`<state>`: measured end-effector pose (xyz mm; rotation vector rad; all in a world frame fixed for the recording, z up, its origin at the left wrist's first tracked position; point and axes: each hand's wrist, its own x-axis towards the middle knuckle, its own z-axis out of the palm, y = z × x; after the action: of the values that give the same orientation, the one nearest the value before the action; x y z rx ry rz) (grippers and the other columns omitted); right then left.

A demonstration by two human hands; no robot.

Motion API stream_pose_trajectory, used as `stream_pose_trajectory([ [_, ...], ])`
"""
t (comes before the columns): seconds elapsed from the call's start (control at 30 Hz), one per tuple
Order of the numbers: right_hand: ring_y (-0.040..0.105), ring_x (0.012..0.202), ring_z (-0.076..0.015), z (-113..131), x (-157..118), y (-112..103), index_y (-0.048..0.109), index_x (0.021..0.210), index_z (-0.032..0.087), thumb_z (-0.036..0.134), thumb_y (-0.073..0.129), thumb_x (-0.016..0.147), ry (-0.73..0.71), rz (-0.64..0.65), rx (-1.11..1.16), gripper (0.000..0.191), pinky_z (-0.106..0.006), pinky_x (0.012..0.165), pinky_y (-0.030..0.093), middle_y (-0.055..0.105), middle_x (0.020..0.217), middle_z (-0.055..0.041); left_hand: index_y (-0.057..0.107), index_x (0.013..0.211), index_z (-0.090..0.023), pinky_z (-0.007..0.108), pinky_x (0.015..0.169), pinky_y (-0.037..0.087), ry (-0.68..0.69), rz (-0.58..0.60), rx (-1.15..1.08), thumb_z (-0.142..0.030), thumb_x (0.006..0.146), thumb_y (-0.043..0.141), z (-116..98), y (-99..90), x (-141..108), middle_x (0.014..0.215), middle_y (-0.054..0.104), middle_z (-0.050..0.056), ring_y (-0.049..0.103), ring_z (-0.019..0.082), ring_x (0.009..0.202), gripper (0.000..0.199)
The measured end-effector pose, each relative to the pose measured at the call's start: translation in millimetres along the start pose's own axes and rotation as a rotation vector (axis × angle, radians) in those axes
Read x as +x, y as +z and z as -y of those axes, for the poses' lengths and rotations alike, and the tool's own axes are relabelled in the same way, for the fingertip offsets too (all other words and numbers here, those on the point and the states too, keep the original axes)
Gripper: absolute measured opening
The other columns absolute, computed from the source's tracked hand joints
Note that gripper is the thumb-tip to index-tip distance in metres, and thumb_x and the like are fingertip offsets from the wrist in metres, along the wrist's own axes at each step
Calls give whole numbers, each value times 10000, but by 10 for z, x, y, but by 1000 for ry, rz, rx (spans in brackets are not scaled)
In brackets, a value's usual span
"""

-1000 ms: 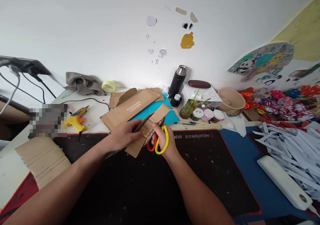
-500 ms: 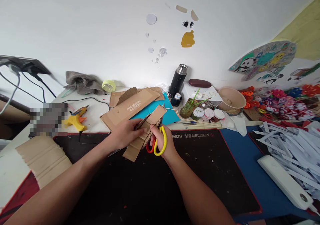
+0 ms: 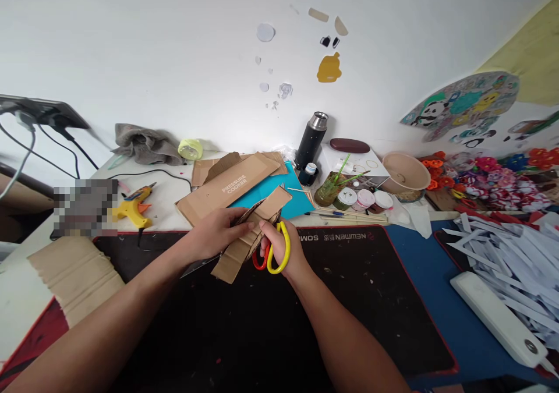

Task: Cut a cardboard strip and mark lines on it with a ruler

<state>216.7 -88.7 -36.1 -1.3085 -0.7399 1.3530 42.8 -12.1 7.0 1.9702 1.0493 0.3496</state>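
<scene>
My left hand (image 3: 222,232) is closed on folded brown cardboard pieces (image 3: 233,260), held over the dark desk mat (image 3: 257,329). One strip crosses another, with its far end pointing up and to the right. In my right hand (image 3: 286,250) are scissors with one yellow handle (image 3: 286,247) and one red handle; their blades are mostly hidden behind hand and cardboard. My right thumb presses on the cardboard too. Beyond both hands lies a flat cardboard piece printed "PRESSURE COOKER" (image 3: 225,189), partly over a blue sheet (image 3: 301,202).
At left are a yellow glue gun (image 3: 133,212) and a torn cardboard sheet (image 3: 78,276). A black thermos (image 3: 311,140), paint jars (image 3: 365,199) and a beige bowl (image 3: 404,172) stand along the wall. White paper strips (image 3: 515,271) and a white power bank-like device (image 3: 495,317) lie at right.
The cardboard and scissors have shifted slightly down and left, turning a little in my hands. Both hands keep their hold.
</scene>
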Motion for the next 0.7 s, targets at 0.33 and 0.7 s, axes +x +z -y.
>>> stream_pose_trajectory([
  [0.33, 532, 344, -148, -27, 46, -28, 567, 785, 254, 616, 793, 775, -5, -20, 8, 427, -230, 356, 375, 557, 441, 70, 705, 1096, -233, 418, 855, 524, 37, -81, -10, -638, 1004, 505, 9, 193, -15, 990, 781, 72, 703, 307, 911, 461],
  [0.7, 513, 340, -138, -58, 45, -26, 592, 861, 251, 753, 820, 764, 11, 68, 68, 560, -221, 350, 383, 580, 466, 71, 753, 1065, -213, 374, 773, 520, 26, -112, -72, -672, 983, 554, 103, 140, 22, 875, 750, 27, 666, 270, 837, 507],
])
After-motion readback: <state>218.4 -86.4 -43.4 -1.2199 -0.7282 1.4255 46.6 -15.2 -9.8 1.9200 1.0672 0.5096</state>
